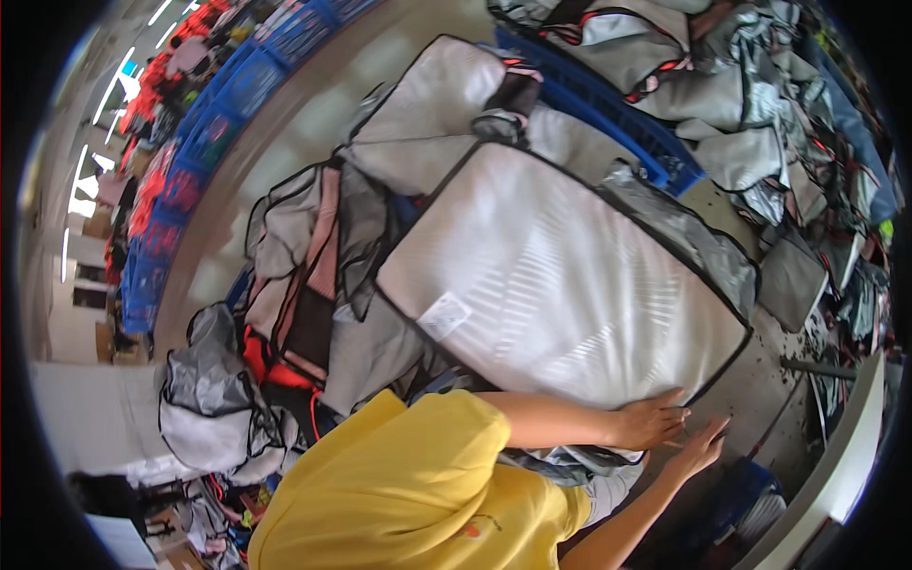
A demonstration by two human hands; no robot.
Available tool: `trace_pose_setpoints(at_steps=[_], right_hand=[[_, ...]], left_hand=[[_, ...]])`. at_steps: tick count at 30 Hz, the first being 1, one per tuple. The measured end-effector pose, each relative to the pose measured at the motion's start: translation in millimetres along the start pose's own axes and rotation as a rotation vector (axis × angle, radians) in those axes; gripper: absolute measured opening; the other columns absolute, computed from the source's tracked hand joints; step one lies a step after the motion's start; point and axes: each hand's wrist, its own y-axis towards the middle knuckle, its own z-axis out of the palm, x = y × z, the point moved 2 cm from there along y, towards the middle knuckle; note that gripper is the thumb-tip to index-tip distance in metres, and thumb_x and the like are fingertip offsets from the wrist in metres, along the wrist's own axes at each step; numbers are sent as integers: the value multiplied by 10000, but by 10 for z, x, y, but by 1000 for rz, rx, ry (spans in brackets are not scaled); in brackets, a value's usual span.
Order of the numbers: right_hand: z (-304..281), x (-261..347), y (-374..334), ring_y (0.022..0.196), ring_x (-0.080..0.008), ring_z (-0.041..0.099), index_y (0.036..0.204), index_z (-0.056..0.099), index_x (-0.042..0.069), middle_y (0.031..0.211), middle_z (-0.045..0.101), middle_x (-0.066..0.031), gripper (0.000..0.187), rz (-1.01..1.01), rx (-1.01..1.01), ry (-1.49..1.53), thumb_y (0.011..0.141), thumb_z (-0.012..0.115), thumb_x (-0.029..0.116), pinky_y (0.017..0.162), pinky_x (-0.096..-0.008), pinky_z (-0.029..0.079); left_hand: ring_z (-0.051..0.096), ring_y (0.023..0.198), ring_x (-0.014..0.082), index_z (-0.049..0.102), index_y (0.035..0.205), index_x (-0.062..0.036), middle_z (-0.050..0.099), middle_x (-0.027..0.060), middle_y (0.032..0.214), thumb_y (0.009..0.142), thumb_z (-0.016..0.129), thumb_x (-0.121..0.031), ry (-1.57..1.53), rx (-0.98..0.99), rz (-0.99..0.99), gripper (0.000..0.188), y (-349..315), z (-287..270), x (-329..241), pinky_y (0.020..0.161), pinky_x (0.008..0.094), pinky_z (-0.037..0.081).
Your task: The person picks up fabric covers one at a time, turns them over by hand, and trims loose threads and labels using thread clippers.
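A large white quilted panel (560,275) with black piping and a small white label lies slanted in front of me, apparently part of a soft fabric bag. At its lower right edge rests my left hand (651,421), its fingers spread over the border. Just to the right and slightly nearer, my right hand (696,450) is off the panel, with fingers stretched out and nothing visible in them. Grey silvery fabric (570,461) shows below my left forearm. More silver fabric (689,242) sticks out beyond the panel's far right edge.
Similar grey bags (423,95) are piled beyond and to the left, some with pink and dark panels (318,275). A blue crate (655,157) stands at the far right beside another heap of bags (741,104). Blue crates (242,85) line the far left. A pale board edge (845,456) rises at right.
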Motion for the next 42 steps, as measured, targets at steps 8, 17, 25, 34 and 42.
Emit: trace_pose_setpoints(at_steps=[8, 17, 25, 34, 42], right_hand=[[891, 62, 215, 1072, -478, 683, 1223, 672, -53, 1130, 724, -291, 654, -172, 223, -570, 1023, 566, 560, 893, -530, 527], [686, 116, 130, 1007, -499, 673, 1212, 668, -57, 1070, 724, -295, 584, -249, 11, -585, 1064, 530, 490, 848, -531, 524], [669, 28, 33, 964, -506, 670, 1150, 679, -79, 1024, 711, -322, 561, -258, 7, -457, 1070, 533, 456, 827, -527, 511], [-19, 146, 335, 717, -311, 583, 1020, 687, -116, 804, 680, -241, 545, -281, 56, -416, 1074, 574, 414, 710, -431, 488], [-1520, 807, 113, 869, -368, 713, 1141, 681, -120, 1003, 752, -272, 524, -127, 117, -563, 1086, 549, 384, 786, -447, 534]], left_hand=[[702, 1120, 289, 799, 821, -47, 781, 117, 943, 841, 619, -120, -303, 311, 8, 195, 23, -240, -9, 1172, 547, 386], [679, 739, 262, 675, 1121, -81, 702, 83, 882, 945, 682, -107, -398, -255, -743, 178, -1623, -2947, 299, 655, 371, 549], [666, 782, 342, 396, 1559, -88, 696, 235, 1062, 1082, 557, -272, -130, -747, -1426, 536, -2561, -2978, 1165, 756, 415, 535], [617, 910, 123, 647, 1318, -28, 700, 107, 1190, 1054, 545, -42, -292, -894, -793, 283, -2045, -3292, 737, 792, 255, 486], [493, 710, 46, 660, 1278, -43, 663, 8, 931, 1064, 549, -32, -580, -796, -880, 242, -1984, -3046, 629, 629, 225, 412]])
